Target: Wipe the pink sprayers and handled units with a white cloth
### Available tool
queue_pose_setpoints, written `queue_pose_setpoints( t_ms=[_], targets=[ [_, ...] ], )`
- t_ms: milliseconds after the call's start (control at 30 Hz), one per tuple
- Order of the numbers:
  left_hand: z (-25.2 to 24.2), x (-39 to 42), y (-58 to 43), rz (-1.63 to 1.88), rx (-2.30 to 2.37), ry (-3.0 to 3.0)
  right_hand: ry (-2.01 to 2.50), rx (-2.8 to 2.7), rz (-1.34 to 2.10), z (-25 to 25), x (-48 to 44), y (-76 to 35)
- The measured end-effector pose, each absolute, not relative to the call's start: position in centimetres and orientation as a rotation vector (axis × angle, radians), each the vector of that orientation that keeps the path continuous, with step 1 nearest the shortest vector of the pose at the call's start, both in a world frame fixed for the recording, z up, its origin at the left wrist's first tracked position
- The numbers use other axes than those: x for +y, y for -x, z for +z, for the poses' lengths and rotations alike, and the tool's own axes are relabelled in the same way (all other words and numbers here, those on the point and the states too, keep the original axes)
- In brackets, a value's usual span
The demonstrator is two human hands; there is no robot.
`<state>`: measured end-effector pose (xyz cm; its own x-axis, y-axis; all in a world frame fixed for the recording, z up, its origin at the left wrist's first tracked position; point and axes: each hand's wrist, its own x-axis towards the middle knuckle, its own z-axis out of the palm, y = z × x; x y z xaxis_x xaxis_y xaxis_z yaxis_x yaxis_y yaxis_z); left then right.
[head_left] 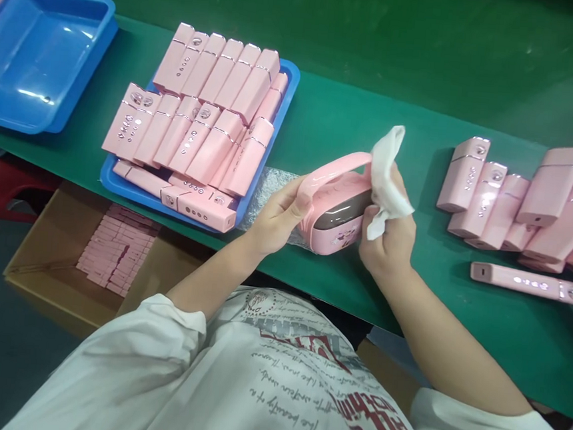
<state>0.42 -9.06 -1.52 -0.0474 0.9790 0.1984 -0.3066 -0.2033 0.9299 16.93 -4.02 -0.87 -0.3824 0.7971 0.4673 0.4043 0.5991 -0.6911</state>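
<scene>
A pink rounded case with a carrying handle [335, 236] is held up over the green bench, its dark glossy panel and a small printed picture facing me. My left hand [280, 216] is closed around its left side, at the foot of the handle. In my right hand [389, 241] a white cloth [387, 177] is pinched, touching the right end of the case near the handle. Part of the case's right side is hidden by the cloth and fingers. Under the case and my left hand lies a sheet of bubble wrap [266, 190].
A blue tray [287, 98] heaped with pink box-shaped devices [213, 135] stands left of my hands. Further left is another blue tray [78, 13]. More pink devices [552, 185] lie piled at the right. Below the bench edge, a cardboard box [53, 241] holds stacked pink pieces.
</scene>
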Motion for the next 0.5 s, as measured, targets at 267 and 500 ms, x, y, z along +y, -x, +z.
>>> queue_pose_setpoints(
  t_ms=[267,500],
  targets=[
    [-1.86,-9.00,-0.37,1.475,1.006,-1.085,0.479,-2.225,0.251,-0.90,-4.39,-17.22],
    [-1.64,-8.91,-0.46,1.457,0.984,-1.055,0.393,-2.299,0.141,-0.97,-4.81,-16.99]
  ],
)
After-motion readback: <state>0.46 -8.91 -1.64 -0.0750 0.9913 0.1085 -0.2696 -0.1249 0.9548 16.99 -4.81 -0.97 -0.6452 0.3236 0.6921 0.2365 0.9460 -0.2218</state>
